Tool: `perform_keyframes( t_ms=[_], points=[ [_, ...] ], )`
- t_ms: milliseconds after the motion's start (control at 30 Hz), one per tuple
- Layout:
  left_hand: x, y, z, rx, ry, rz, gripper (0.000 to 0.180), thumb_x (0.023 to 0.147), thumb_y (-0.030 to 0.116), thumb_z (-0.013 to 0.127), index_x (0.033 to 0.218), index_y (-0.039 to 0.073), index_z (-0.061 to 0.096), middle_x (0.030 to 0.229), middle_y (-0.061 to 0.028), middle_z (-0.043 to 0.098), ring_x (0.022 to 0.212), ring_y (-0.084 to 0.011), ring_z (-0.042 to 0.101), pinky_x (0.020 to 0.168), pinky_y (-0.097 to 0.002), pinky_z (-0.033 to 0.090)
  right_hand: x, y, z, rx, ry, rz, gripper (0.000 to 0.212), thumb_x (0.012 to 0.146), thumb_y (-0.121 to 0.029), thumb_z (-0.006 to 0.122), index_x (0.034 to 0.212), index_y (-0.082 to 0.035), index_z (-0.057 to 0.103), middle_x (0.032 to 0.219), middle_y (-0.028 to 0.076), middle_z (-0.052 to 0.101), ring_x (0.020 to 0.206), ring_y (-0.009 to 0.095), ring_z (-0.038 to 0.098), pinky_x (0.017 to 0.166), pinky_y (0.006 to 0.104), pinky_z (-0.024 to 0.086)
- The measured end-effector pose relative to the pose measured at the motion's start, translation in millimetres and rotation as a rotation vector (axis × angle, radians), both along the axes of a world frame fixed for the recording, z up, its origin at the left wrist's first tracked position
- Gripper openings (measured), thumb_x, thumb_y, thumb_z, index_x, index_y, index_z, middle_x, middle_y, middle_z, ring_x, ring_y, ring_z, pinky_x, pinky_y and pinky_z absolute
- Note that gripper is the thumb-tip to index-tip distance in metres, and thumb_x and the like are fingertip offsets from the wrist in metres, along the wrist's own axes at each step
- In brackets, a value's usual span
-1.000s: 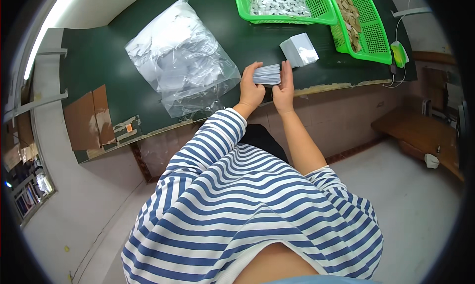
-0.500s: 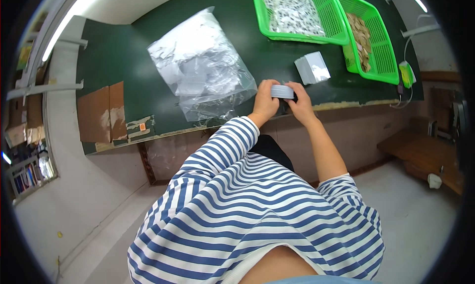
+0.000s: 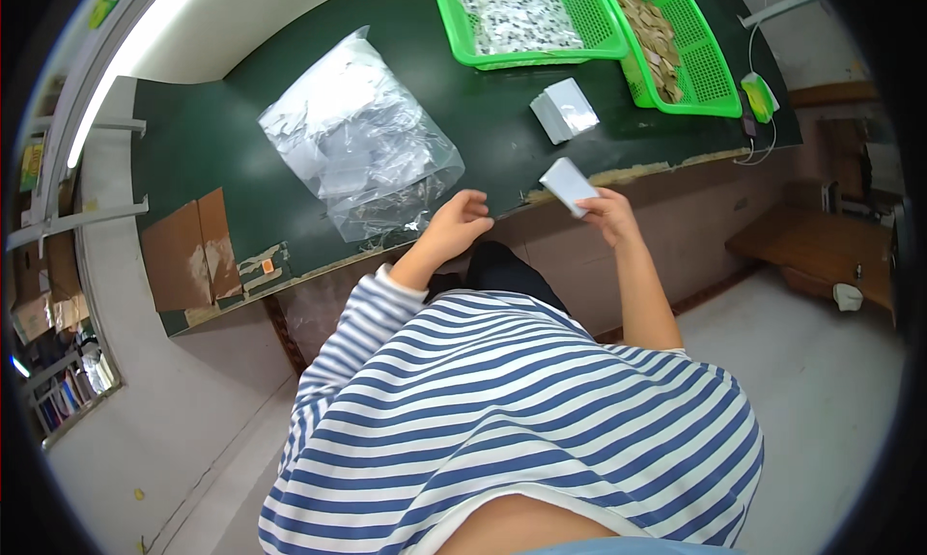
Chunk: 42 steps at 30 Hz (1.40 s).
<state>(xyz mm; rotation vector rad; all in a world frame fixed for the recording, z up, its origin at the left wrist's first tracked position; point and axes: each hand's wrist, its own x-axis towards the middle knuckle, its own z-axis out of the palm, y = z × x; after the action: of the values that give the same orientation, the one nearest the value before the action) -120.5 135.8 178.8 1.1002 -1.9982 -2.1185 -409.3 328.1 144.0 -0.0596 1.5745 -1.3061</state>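
One flat, white, straight-edged stack of cards (image 3: 569, 185) is pinched in the right hand (image 3: 615, 219); the left hand (image 3: 456, 227) is loose and free.

Light: bright tube (image 3: 97, 101), upper left. Glare: plastic bag (image 3: 386, 154). Blur: my left sleeve (image 3: 350, 323). Pale: white cards (image 3: 568, 185). Frame edges: bowed, black.

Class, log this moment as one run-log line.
left hand: empty, near clear bag | right hand: holding white card stack | second card stack: on green table
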Motion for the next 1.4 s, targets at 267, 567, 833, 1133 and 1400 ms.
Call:
perform_keyframes(
  t_ms=[267,567,833,1133,1400],
  points=[
    [75.8,44.3,-5.4,0.177,-0.142,0.112,0.034,0.096,0.007,0.067,0.128,-0.002,0.061,0.109,-0.0117,0.072,0.098,-0.0178,0.069,0.089,-0.0298,0.055,-173.1,-45.4,-52.5,-0.098,-0.005,-0.240,0.030,0.081,-0.009,0.082,0.104,0.004,0.069,0.098,0.013,0.071,0.086,0.026,0.071,0.077,0.0362,0.061],
    [97.7,30.7,-4.5,-0.221,-0.093,0.407,0.046,0.094,0.007,0.065,0.137,-0.004,0.051,0.098,-0.0115,0.070,0.079,-0.0162,0.070,0.070,-0.0270,0.055,-163.8,-110.9,-32.2,0.423,0.540,-0.101,0.061,0.072,-0.019,0.091,0.121,0.007,0.067,0.121,0.017,0.066,0.103,0.028,0.063,0.089,0.0376,0.050],
    [109.6,-26.8,-10.6,-0.335,-0.313,0.419,0.058,0.097,0.009,0.063,0.146,-0.012,0.040,0.104,-0.0190,0.072,0.088,-0.0231,0.075,0.077,-0.0318,0.059,22.2,-46.0,-19.1,-0.240,0.993,-0.065,0.005,0.092,-0.006,0.069,0.094,-0.003,0.065,0.092,0.004,0.064,0.084,0.014,0.060,0.077,0.0306,0.051],
    [66.7,-47.6,-67.4,0.054,0.275,1.278,0.051,0.104,0.009,0.052,0.149,-0.005,0.033,0.142,-0.0230,0.052,0.125,-0.0256,0.057,0.101,-0.0373,0.050,263.9,-201.3,-18.4,-0.517,0.921,0.581,0.042,0.095,-0.008,0.061,0.136,0.001,0.058,0.135,0.024,0.058,0.120,0.039,0.061,0.103,0.0458,0.049],
    [86.2,-100.2,-101.9,0.418,0.507,1.528,0.039,0.093,0.018,0.066,0.124,-0.002,0.054,0.120,-0.0119,0.063,0.102,-0.0232,0.065,0.088,-0.0392,0.054,282.0,-270.0,17.5,-0.460,1.539,0.766,0.075,0.081,-0.029,0.075,0.145,0.000,0.050,0.138,0.024,0.054,0.125,0.043,0.052,0.107,0.0528,0.038]
  ],
)
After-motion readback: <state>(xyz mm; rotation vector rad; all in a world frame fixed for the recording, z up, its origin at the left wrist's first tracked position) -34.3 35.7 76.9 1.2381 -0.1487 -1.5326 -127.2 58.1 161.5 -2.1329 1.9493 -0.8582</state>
